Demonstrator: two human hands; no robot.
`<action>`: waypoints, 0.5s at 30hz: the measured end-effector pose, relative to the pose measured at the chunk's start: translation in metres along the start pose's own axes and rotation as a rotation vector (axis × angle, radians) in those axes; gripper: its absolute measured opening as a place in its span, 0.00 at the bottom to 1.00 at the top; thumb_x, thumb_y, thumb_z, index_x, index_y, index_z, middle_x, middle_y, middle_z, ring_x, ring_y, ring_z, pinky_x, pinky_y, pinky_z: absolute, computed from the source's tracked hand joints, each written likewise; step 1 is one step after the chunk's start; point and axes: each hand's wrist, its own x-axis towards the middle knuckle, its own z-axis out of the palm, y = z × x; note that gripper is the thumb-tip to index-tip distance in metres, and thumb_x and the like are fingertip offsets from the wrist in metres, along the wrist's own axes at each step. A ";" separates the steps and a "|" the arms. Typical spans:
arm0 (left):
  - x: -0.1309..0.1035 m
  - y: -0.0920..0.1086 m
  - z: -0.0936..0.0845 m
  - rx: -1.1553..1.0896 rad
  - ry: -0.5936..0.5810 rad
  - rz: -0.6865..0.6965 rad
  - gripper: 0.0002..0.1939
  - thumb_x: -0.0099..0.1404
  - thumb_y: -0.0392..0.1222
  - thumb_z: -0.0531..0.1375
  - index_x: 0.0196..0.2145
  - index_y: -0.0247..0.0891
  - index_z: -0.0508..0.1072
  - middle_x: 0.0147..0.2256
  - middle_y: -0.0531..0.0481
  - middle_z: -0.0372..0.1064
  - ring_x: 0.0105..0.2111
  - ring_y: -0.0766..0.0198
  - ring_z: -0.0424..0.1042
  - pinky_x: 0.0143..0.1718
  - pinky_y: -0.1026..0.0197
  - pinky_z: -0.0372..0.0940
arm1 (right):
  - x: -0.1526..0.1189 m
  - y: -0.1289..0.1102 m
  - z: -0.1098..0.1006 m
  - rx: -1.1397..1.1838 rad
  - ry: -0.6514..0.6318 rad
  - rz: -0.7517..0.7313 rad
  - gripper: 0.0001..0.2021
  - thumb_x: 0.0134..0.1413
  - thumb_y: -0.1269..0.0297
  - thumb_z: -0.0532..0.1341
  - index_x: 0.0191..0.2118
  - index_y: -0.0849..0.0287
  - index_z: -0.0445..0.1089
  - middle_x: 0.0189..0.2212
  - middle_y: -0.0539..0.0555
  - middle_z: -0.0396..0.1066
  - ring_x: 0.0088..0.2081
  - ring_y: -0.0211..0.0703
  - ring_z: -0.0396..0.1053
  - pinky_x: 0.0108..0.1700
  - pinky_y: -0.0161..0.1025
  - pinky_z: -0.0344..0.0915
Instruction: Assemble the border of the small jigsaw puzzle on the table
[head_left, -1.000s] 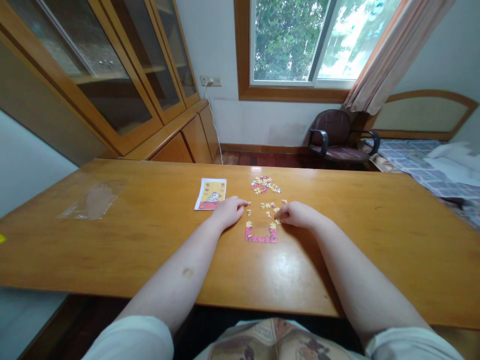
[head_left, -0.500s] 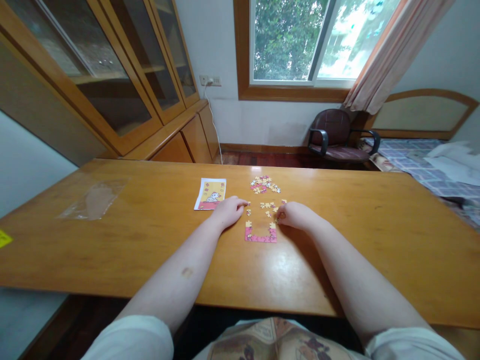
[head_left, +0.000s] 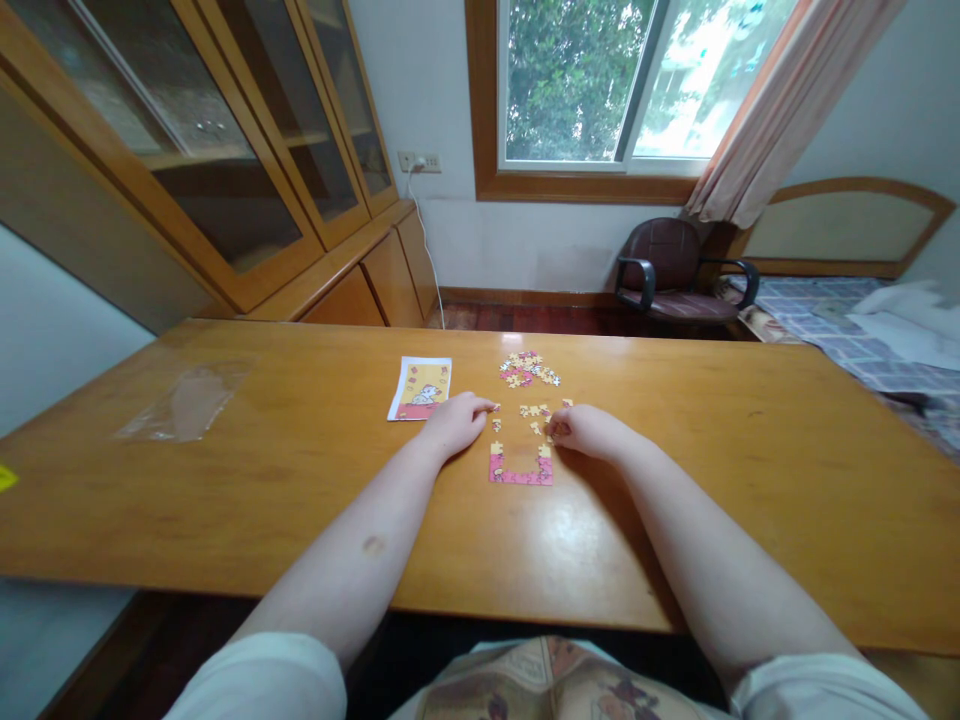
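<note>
Right hand (head_left: pixel 589 428): fingertips bunched narrow beside yellow pieces (head_left: pixel 534 411) | left hand (head_left: pixel 456 422): forefinger out near another piece (whether either grips one, I can't tell) | pink border (head_left: pixel 521 478), nearer the body: light touches spare its joins

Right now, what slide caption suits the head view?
Left hand and right hand flank loose puzzle pieces beyond a U-shaped pink-and-yellow border on a wooden table, a printed picture nearby.
</note>
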 end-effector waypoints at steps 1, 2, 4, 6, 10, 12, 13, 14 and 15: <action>0.000 0.000 0.000 -0.002 0.000 -0.005 0.19 0.65 0.40 0.49 0.47 0.44 0.76 0.42 0.48 0.72 0.41 0.60 0.71 0.44 0.61 0.65 | -0.001 0.000 -0.001 0.014 0.013 -0.003 0.11 0.49 0.67 0.60 0.39 0.55 0.76 0.33 0.52 0.75 0.32 0.39 0.69 0.32 0.31 0.58; 0.000 0.001 -0.001 -0.003 0.001 -0.009 0.19 0.65 0.40 0.49 0.47 0.44 0.75 0.42 0.48 0.72 0.41 0.60 0.71 0.44 0.61 0.65 | -0.002 -0.001 -0.002 0.030 0.023 -0.003 0.11 0.49 0.67 0.60 0.39 0.55 0.76 0.32 0.52 0.75 0.31 0.38 0.69 0.32 0.31 0.58; 0.000 0.001 -0.001 -0.006 0.002 -0.011 0.18 0.65 0.40 0.50 0.47 0.44 0.75 0.42 0.48 0.72 0.42 0.60 0.71 0.44 0.61 0.65 | -0.004 -0.001 -0.005 0.069 0.039 0.019 0.12 0.50 0.66 0.59 0.40 0.54 0.76 0.30 0.51 0.74 0.27 0.37 0.68 0.30 0.31 0.58; 0.000 0.000 -0.001 -0.008 0.005 -0.008 0.18 0.65 0.40 0.50 0.47 0.44 0.75 0.42 0.48 0.72 0.42 0.60 0.71 0.44 0.61 0.65 | -0.006 0.001 -0.008 0.105 0.036 0.063 0.12 0.52 0.64 0.57 0.41 0.54 0.76 0.28 0.50 0.74 0.22 0.35 0.66 0.28 0.32 0.58; 0.000 -0.001 0.001 -0.005 0.009 -0.003 0.18 0.65 0.40 0.50 0.47 0.45 0.75 0.42 0.49 0.72 0.42 0.60 0.71 0.44 0.61 0.65 | -0.006 0.007 -0.010 0.098 0.031 0.120 0.11 0.51 0.64 0.58 0.39 0.55 0.76 0.28 0.50 0.74 0.21 0.34 0.66 0.27 0.32 0.59; 0.000 -0.001 0.001 -0.005 0.007 -0.001 0.18 0.65 0.40 0.50 0.47 0.45 0.75 0.42 0.49 0.72 0.42 0.60 0.71 0.44 0.60 0.65 | -0.005 0.009 -0.010 0.080 0.016 0.123 0.12 0.50 0.66 0.58 0.38 0.54 0.77 0.29 0.51 0.75 0.22 0.35 0.68 0.28 0.31 0.59; 0.000 -0.001 0.001 -0.006 0.005 -0.001 0.18 0.65 0.40 0.50 0.47 0.45 0.75 0.42 0.48 0.72 0.42 0.60 0.71 0.44 0.60 0.65 | -0.004 0.009 -0.010 0.069 0.006 0.119 0.12 0.49 0.66 0.58 0.38 0.54 0.77 0.29 0.51 0.75 0.23 0.36 0.68 0.28 0.31 0.59; 0.000 -0.001 0.001 -0.008 0.004 -0.002 0.18 0.65 0.40 0.50 0.47 0.45 0.75 0.42 0.48 0.72 0.42 0.59 0.71 0.44 0.60 0.64 | -0.004 0.008 -0.010 0.052 0.002 0.110 0.12 0.49 0.65 0.59 0.38 0.53 0.77 0.29 0.51 0.75 0.24 0.37 0.69 0.28 0.31 0.59; 0.000 -0.001 0.001 -0.009 0.003 -0.004 0.18 0.65 0.40 0.50 0.47 0.45 0.75 0.41 0.48 0.72 0.42 0.59 0.71 0.44 0.60 0.64 | -0.004 0.006 -0.010 0.030 0.005 0.099 0.12 0.48 0.64 0.59 0.39 0.53 0.77 0.29 0.51 0.76 0.26 0.38 0.70 0.28 0.32 0.59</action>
